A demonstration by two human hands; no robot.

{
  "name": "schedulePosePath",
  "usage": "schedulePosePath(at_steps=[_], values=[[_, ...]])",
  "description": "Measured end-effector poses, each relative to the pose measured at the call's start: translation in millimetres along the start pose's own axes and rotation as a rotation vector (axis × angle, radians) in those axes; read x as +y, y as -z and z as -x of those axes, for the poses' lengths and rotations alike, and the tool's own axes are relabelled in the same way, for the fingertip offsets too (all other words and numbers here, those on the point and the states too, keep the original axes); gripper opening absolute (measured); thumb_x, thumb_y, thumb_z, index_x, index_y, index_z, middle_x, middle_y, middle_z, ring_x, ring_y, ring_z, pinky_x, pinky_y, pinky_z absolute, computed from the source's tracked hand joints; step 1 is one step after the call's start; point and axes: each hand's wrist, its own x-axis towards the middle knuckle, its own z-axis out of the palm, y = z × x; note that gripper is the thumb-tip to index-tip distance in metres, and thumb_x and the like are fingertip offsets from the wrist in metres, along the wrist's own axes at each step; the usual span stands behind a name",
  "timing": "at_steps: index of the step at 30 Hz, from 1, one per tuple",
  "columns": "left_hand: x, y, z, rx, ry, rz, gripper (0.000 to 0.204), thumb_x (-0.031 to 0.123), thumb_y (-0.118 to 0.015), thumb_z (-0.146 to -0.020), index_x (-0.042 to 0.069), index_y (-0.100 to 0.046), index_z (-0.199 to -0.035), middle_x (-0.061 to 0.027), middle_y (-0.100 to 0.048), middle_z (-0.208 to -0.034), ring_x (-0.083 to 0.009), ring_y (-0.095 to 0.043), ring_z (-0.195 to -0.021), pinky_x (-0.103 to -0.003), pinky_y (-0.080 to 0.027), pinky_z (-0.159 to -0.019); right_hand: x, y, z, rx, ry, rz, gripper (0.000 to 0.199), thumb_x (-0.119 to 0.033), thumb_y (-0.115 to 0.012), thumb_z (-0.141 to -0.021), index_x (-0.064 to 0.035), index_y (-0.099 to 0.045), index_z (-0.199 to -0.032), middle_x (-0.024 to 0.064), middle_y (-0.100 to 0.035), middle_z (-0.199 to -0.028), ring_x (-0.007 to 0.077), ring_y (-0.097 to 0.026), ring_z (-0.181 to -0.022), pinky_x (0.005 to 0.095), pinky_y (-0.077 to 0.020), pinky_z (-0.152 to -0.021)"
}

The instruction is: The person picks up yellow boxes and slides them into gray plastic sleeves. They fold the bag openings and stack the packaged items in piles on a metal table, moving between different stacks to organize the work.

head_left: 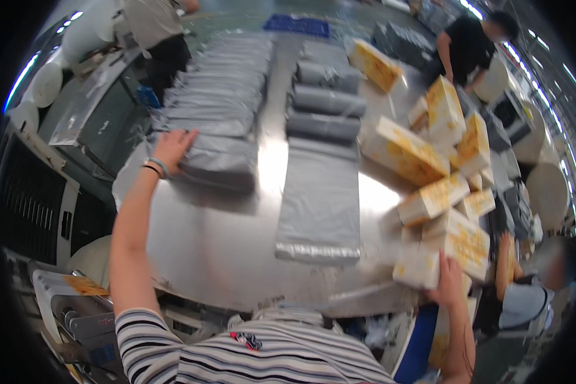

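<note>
Hands (171, 150) near tabletop (214, 262) edges, room between

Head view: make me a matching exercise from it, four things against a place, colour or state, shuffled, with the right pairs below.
1. Left hand
2. Right hand
3. Metal tabletop
4. Shirt

A. Silver and shiny
B. Touching a small white carton
C. Striped
D. At the left stack of grey plastic bags

Pairs: 1-D, 2-B, 3-A, 4-C
</note>
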Motion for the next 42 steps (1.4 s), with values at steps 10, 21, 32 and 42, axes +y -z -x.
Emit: schedulePosePath(at_steps=[10, 21, 32, 42], values=[[158, 47, 68, 0.123, -0.319, 0.71, 0.07, 0.009, -0.064, -0.079, 0.0, -0.031, -0.14, -0.0205, -0.038, -0.141, -0.0368, -0.035, -0.131, -0.039, -0.028, -0.109, -160, -96, -124, -0.314, -0.154, -1.569, 0.07, -0.044, -0.069, -0.078, -0.0025, -0.043, -0.128, 0.0122, -0.056, -0.117, 0.0181, -0.052, -0.111, 0.0365, -0.038, -0.098], [226, -12, 209, -0.325, 0.247, 1.504, 0.062, 0.012, -0.054, -0.089, 0.003, -0.025, -0.143, -0.0182, -0.034, -0.14, -0.0278, -0.033, -0.131, -0.037, -0.03, -0.106, -253, -221, 15, -0.423, -0.012, -1.409, 0.038, -0.026, -0.046, -0.095, 0.0023, -0.049, -0.12, 0.0195, -0.049, -0.124, 0.0303, -0.045, -0.119, 0.036, -0.0361, -0.1], [221, -63, 69, -0.044, -0.26, 0.228, 0.02, 0.014, -0.061, -0.073, 0.003, -0.048, -0.083, -0.0162, -0.051, -0.087, -0.0383, -0.051, -0.084, -0.044, -0.045, -0.072, -242, -239, -126, 0.183, 0.312, -0.889, 0.009, -0.011, -0.057, -0.078, -0.0042, -0.062, -0.075, 0.0154, -0.059, -0.08, 0.0364, -0.058, -0.077, 0.0436, -0.0489, -0.068], [237, -83, 134, 0.101, 0.052, 0.917, 0.023, 0.01, -0.059, -0.08, -0.003, -0.055, -0.1, -0.0209, -0.058, -0.091, -0.0368, -0.058, -0.085, -0.037, -0.047, -0.078, -270, -265, -74, 0.291, 0.109, -1.102, 0.015, -0.012, -0.054, -0.08, -0.0003, -0.059, -0.086, 0.0241, -0.06, -0.091, 0.0433, -0.058, -0.083, 0.0486, -0.0471, -0.07]])
